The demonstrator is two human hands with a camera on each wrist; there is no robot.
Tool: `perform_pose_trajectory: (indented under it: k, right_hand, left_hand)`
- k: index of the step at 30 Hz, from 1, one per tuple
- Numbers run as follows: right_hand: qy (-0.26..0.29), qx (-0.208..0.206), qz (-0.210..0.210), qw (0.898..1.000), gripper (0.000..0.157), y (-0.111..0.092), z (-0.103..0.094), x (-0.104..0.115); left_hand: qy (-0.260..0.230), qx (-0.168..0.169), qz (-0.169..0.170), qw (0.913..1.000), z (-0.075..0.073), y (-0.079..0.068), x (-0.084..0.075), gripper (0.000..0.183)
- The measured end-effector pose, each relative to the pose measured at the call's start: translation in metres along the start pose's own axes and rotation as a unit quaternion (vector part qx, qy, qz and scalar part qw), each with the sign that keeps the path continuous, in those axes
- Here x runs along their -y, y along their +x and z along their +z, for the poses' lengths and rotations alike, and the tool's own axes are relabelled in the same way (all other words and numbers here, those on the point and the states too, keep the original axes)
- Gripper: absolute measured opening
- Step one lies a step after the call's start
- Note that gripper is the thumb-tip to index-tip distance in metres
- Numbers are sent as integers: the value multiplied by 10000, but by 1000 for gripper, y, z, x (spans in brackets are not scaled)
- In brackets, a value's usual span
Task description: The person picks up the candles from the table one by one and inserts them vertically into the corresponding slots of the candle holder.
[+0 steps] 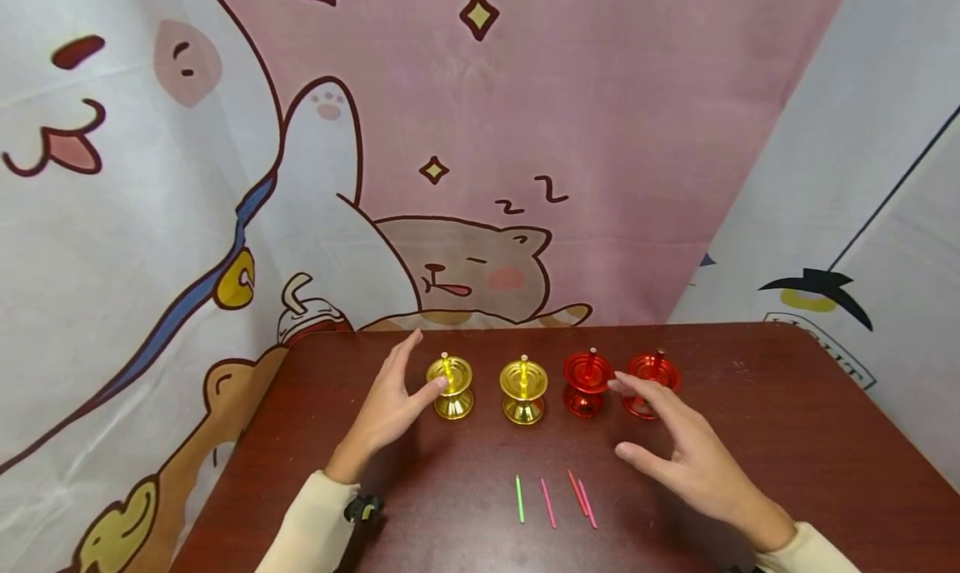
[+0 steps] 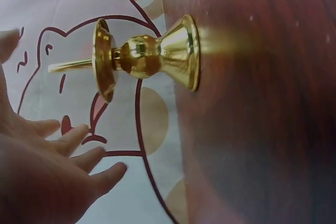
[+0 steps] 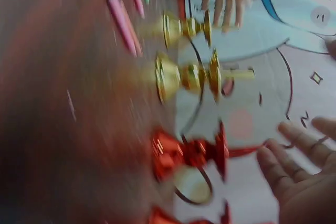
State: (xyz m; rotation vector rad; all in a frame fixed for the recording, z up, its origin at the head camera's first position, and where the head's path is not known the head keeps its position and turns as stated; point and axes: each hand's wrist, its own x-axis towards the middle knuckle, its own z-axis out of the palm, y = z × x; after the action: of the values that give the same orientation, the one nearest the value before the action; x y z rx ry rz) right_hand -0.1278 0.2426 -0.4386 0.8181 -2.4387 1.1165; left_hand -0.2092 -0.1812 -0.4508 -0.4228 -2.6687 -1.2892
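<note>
Two gold candle holders, the left one point(image 1: 453, 405) and the middle one point(image 1: 523, 411), stand upright in a row with two red ones, the inner point(image 1: 583, 401) and the outer point(image 1: 639, 406). Each has a thin post rising from its dish. My left hand point(image 1: 393, 406) is raised beside the left gold holder, fingers extended and thumb overlapping its dish in the head view. My right hand point(image 1: 693, 456) hovers by the outer red holder, fingers spread and partly covering it. Neither hand holds anything. In the left wrist view a gold holder point(image 2: 142, 56) shows beyond the fingers.
Nearer me on the dark wooden table point(image 1: 450, 506) lie thin sticks: a green one point(image 1: 520, 500), a pink one point(image 1: 548, 504), and a red one point(image 1: 577, 493) beside another pink one point(image 1: 588, 506). A cartoon-printed curtain point(image 1: 600, 140) hangs behind the table's far edge.
</note>
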Motion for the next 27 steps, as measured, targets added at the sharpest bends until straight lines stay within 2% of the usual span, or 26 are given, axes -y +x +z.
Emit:
perform_pose_trajectory:
  k: [4, 7, 10, 15, 19, 27]
  right_hand:
    - [924, 238, 216, 9952, 67, -8, 20, -2]
    - [1555, 625, 539, 9844, 50, -17, 31, -10]
    - [1900, 1031, 927, 9719, 41, -24, 39, -16]
    - [1823, 1465, 1259, 9641, 36, -30, 50, -17]
    - [1623, 1527, 1301, 9661, 36, -31, 54, -16]
    - [1142, 1578, 1365, 9713, 45, -31, 59, -10]
  left_hand:
    - [-384, 153, -292, 9987, 7, 4, 5, 92]
    - [-694, 327, -466, 9960, 11, 6, 9, 91]
    - [-1036, 544, -618, 9912, 13, 8, 10, 90]
    - [-1620, 852, -823, 9796, 14, 10, 12, 90]
    - [-1829, 972, -886, 9743, 16, 10, 15, 90]
    - [-1930, 1048, -1095, 9694, 19, 11, 15, 94]
